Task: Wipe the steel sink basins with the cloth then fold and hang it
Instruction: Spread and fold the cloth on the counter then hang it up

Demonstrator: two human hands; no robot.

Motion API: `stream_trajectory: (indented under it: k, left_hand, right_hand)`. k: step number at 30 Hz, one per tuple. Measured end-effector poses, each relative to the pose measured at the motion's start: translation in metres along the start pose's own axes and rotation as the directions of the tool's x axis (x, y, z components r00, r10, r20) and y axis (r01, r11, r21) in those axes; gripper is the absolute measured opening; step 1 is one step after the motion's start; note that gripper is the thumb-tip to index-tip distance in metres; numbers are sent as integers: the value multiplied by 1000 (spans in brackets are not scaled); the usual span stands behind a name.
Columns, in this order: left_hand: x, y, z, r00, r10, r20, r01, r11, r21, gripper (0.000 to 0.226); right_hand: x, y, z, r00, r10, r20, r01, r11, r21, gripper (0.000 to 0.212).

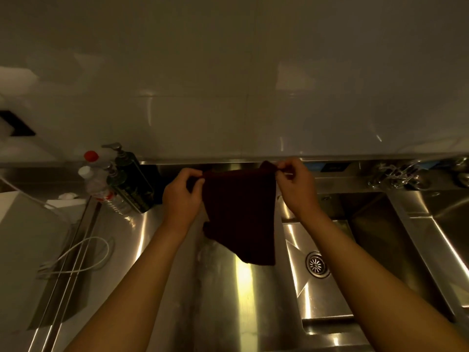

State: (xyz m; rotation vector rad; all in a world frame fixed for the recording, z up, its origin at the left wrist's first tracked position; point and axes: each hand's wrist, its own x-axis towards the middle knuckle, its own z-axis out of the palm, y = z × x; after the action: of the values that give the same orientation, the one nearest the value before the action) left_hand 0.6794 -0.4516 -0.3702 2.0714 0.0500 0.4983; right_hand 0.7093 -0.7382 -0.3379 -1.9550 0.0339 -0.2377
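Seemingly past wiping: left hand and right hand each pinch top corner of cloth; rest hangs below grip. Folding, hanging remain.

Cloth between hands above sink; bottles left

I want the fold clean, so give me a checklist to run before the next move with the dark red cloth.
1. Left hand pinches a top corner of the dark red cloth: ok.
2. Right hand pinches the other top corner: ok.
3. Cloth hangs flat and spread: not ok, the lower edge is uneven.
4. Cloth clear of the pump bottles: ok.
5. Steel sink basin wiped dry: cannot tell.
6. Hanging place in view: cannot tell.
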Motion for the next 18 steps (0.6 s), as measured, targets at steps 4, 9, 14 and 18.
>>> stream_trajectory:
  k: [4,9,14,18]
  left_hand:
    - [-30,-4,-11,991,-19,132,23,999,-28,13]
    - [-105,-31,-17,869,-230,439,231,972,51,26]
    - [-187,-66,-24,724,-372,581,295,928,227,18]
    - [-239,-88,-28,559,-485,672,330,874,356,11]
  right_hand:
    - [-29,1,-4,969,55,239,-45,998,-50,15]
    - [-88,43,3,718,273,640,-84,947,-310,22]
    - [-155,90,13,438,508,742,2,825,-566,28]
    - [-189,109,11,284,626,726,80,739,-669,27]
